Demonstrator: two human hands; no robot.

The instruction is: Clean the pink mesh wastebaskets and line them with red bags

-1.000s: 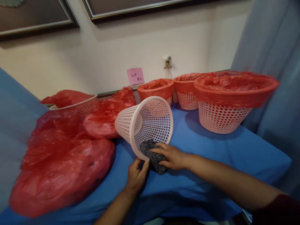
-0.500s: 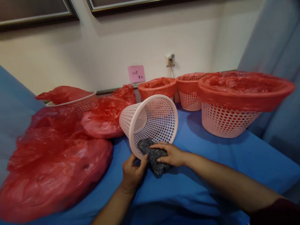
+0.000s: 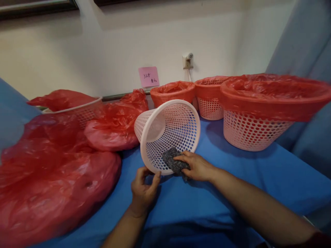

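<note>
A white perforated plastic basket (image 3: 169, 125) lies tilted on its side, its mouth facing me. My left hand (image 3: 145, 187) grips the basket's lower rim between thumb and fingers. A dark grey speckled cloth (image 3: 172, 159) is bunched under my right hand (image 3: 196, 167), which is closed on it. The cloth presses on the inside of the basket near the lower rim, with one end hanging over the edge. Part of the cloth is hidden by my right fingers.
Knotted red plastic bags, one large (image 3: 62, 186) and one smaller (image 3: 113, 127), lie to the left. Behind them stands a bagged basket (image 3: 85, 108). Red-lined baskets stand behind and to the right, the largest (image 3: 254, 132) at far right. A blue cloth (image 3: 191, 206) covers the table.
My right hand has moved the grey cloth slightly right and up along the basket's inner rim. The basket has turned a little, and my left hand still holds its rim.
</note>
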